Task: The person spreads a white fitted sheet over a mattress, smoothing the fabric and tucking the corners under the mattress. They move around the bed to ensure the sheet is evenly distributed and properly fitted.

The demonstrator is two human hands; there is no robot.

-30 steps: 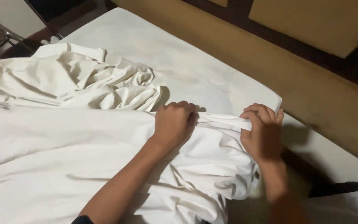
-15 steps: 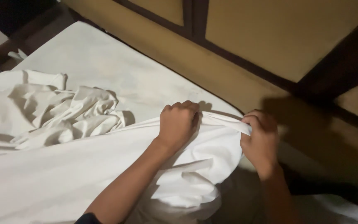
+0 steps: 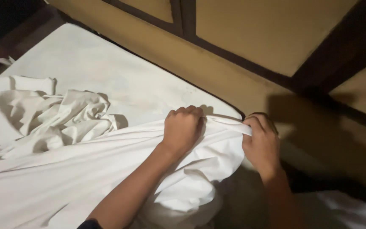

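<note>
Two hands and one white sheet (image 3: pixel 106 178) are counted nearest the camera. The sheet is spread from 6 o'clock out to 9 o'clock, and its edge is gathered at the mattress corner just right of centre. The left hand (image 3: pixel 183 129) is closed into a fist on that edge, knuckles up, with cloth bunched under the fingers. Just beside it, toward 3 o'clock, the right hand (image 3: pixel 262 142) is curled around the same edge, which is pinched between thumb and fingers; a short taut strip of cloth is stretched between the two hands. Both forearms are cut off by the bottom border. The sheet's hanging part below the hands is lost in shadow, and the floor there cannot be made out. At 5 o'clock a pale patch of cloth (image 3: pixel 352 210) is seen, cut off by the frame, and its kind cannot be told.

Farther off, at 9 o'clock, one crumpled heap of white linen (image 3: pixel 51 118) is lying on the one bare mattress (image 3: pixel 106 63); how many pieces are in the heap cannot be told. Beyond, from 11 to 2 o'clock, a tan wall with dark wooden framing (image 3: pixel 242 63) is seen.
</note>
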